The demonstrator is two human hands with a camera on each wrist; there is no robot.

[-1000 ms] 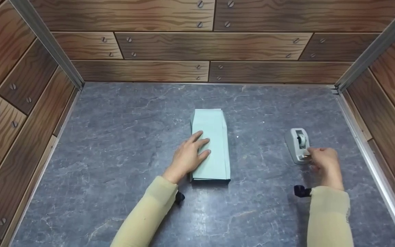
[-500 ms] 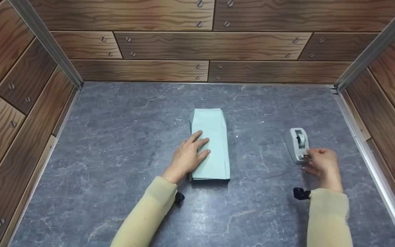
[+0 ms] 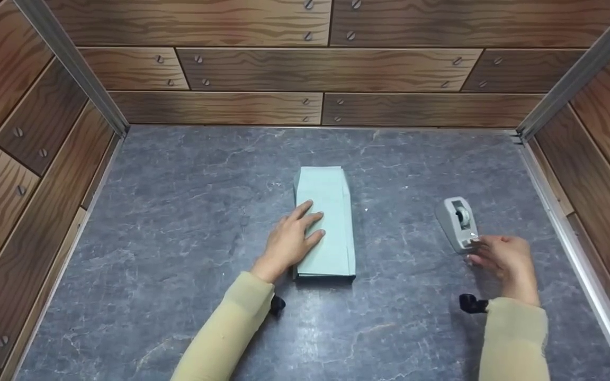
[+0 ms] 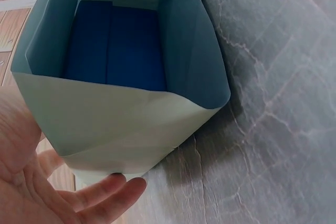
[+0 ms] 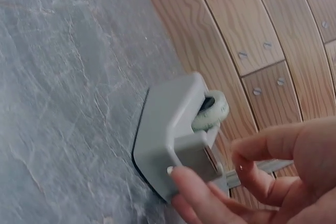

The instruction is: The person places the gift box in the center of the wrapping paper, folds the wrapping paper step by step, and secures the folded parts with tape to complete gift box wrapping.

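Note:
Pale green paper [image 3: 325, 211] is folded around a blue box [image 4: 134, 45]; the left wrist view looks into the paper's open end, with the box set back inside. My left hand [image 3: 289, 241] rests on the paper with spread, nearly straight fingers. To the right stands a light grey tape dispenser [image 3: 449, 222] holding a roll of clear tape [image 5: 212, 111]. My right hand [image 3: 503, 259] is at its cutter end, thumb and forefinger tips together on what looks like the tape's end, which barely shows. Its other fingers touch the dispenser's front in the right wrist view.
The grey marbled tabletop [image 3: 188, 211] is bounded by wood-print walls [image 3: 305, 69] at the back and sides. A metal rail [image 3: 575, 254] runs along the right edge. Black wrist-camera mounts [image 3: 473, 303] stick out beside the sleeves.
My right hand has moved slightly toward me and to the right, off the dispenser's upper side. The dispenser has shifted and turned a little. The left hand and paper stay put.

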